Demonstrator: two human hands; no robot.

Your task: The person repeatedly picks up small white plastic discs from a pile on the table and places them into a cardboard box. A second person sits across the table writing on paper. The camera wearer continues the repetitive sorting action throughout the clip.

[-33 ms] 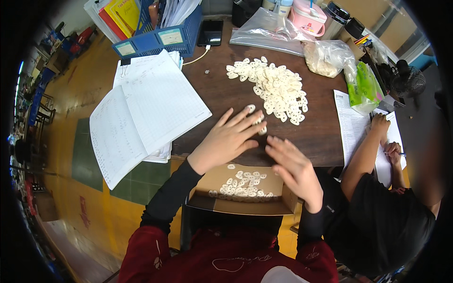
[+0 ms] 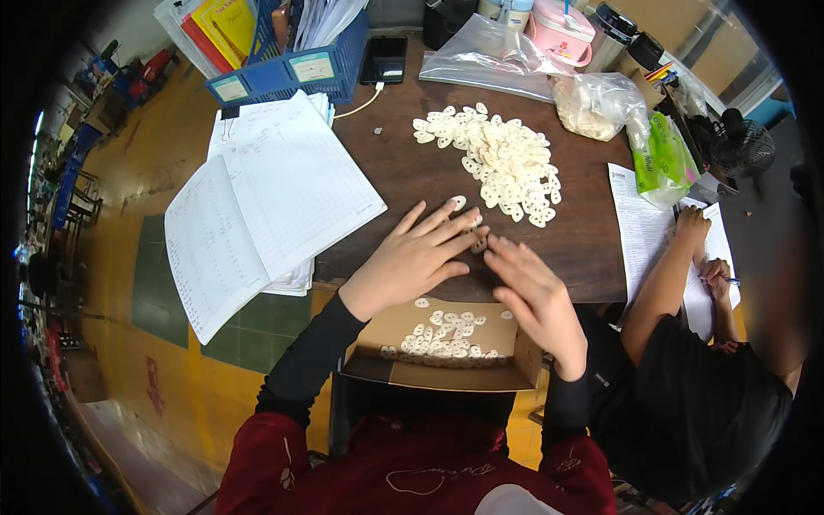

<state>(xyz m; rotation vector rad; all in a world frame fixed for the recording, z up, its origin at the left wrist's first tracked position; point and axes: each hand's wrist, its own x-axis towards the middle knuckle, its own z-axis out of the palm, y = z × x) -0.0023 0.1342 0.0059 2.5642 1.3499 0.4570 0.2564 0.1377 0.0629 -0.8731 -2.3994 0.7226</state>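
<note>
Palm down on the dark table, my left hand (image 2: 403, 264) has its fingers spread. Its fingertips rest by a few small cream oval pieces with holes (image 2: 458, 202). My right hand (image 2: 536, 296) reaches in from the right with fingers stretched out. Its fingertips come close to my left fingertips, beside one shaded piece (image 2: 478, 245); whether they touch it I cannot tell. A large pile of the same pieces (image 2: 511, 159) lies beyond my hands. Below them, a shallow cardboard box (image 2: 403, 375) at the table's near edge holds many more pieces (image 2: 442, 343).
Open notebook pages (image 2: 275, 189) lie at the left, near a blue file basket (image 2: 283, 81) and a phone (image 2: 384, 60) on a cable. Plastic bags (image 2: 489, 64) and a green packet (image 2: 663, 159) stand far right. A person (image 2: 687, 386) writes on papers (image 2: 635, 232) at the right.
My right hand has shifted slightly left, its fingertips now nearer my left fingers and the piece there. A loose piece now shows in the box's right side, below my right hand.
</note>
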